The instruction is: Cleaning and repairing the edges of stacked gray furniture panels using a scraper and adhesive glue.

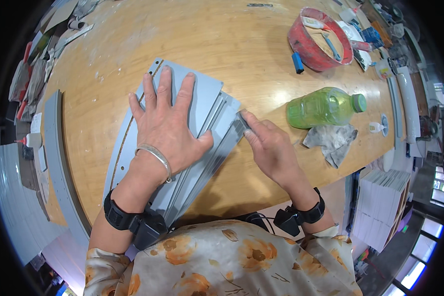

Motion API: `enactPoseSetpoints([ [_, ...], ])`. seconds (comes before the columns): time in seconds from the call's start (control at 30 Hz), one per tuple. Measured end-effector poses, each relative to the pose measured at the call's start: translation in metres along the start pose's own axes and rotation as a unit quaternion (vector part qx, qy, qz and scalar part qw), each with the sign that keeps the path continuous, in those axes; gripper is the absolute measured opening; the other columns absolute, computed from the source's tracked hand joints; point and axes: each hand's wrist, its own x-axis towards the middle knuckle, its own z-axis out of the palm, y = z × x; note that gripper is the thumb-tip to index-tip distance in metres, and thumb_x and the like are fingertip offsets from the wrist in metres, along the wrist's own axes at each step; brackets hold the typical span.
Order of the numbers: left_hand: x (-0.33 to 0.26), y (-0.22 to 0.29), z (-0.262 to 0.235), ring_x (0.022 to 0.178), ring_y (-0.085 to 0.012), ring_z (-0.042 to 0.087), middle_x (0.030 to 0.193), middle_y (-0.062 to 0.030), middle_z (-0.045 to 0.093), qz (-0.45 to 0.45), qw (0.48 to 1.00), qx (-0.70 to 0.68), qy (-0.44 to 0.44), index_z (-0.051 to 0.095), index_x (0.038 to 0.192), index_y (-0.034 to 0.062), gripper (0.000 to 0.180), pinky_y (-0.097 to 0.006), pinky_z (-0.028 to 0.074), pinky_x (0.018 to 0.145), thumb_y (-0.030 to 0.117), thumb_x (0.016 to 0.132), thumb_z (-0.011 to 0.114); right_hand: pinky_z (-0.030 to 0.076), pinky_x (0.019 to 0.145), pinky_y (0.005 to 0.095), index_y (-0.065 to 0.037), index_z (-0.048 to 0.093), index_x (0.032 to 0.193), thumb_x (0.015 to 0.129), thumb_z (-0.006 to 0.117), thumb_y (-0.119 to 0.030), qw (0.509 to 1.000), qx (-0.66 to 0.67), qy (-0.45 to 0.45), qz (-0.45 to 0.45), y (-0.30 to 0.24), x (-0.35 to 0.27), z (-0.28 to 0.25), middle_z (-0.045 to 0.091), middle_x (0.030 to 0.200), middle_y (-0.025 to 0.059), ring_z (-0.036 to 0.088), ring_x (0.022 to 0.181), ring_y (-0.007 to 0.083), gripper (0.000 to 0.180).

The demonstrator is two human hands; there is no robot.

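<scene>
Centre of the frame, on the wooden worktop (241,44), lies a stack of grey slotted panels (202,98). The left hand (165,126) is spread flat, open-palmed, pressing the top panel down. The right hand (271,145) is closed around a small grey sanding pad (241,123), set against the panels' right edge near the upper corner. Judging by that spot, the edge work looks early, with most of the long edge toward the lower frame left to cover. Right of centre lie a green plastic bottle (325,106) and a crumpled grey rag (333,140); a red basin (320,39) sits upper right.
</scene>
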Motion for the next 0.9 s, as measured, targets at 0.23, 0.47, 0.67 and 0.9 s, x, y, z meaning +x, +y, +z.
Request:
enactPoseSetpoints([
  [0.23,0.001,0.001,0.000,0.135,-0.0443,0.015,0.145,-0.0228,0.023,0.005,1.000,-0.001,-0.003,0.030,0.142,0.0153,0.093,-0.061,0.011,0.107,0.032,0.058,0.069,0.046,0.063,0.0421,-0.006,0.052,0.123,0.086,0.058,-0.009,0.999,-0.052,-0.007,-0.002,0.011,-0.001,0.000,0.056,0.078,0.0179,0.057,0.071,0.0355,0.038],
  [0.47,0.000,0.000,-0.001,0.135,-0.0446,0.016,0.145,-0.0228,0.023,0.000,1.000,-0.001,0.000,0.030,0.141,0.0151,0.093,-0.061,0.011,0.107,0.032,0.059,0.068,0.047,0.061,0.0431,-0.004,0.053,0.119,0.083,0.056,-0.005,0.995,-0.096,-0.017,-0.036,-0.018,0.010,-0.026,0.056,0.077,0.0193,0.058,0.067,0.0365,0.036],
  [0.67,-0.001,0.000,-0.001,0.135,-0.0451,0.016,0.145,-0.0221,0.023,0.002,1.000,-0.013,0.005,0.030,0.141,0.0148,0.092,-0.061,0.011,0.106,0.032,0.059,0.068,0.047,0.059,0.0436,0.003,0.057,0.114,0.079,0.049,0.000,0.981,-0.153,-0.089,-0.078,-0.020,0.017,-0.025,0.057,0.075,0.0230,0.058,0.064,0.0381,0.036],
  [0.9,0.000,0.000,0.001,0.135,-0.0453,0.016,0.145,-0.0225,0.024,0.008,1.000,-0.005,0.006,0.031,0.141,0.0139,0.092,-0.062,0.011,0.106,0.032,0.059,0.068,0.046,0.062,0.0411,-0.004,0.060,0.114,0.082,0.059,-0.006,0.977,-0.136,-0.147,-0.070,-0.006,-0.001,-0.020,0.056,0.072,0.0190,0.058,0.068,0.0353,0.032],
])
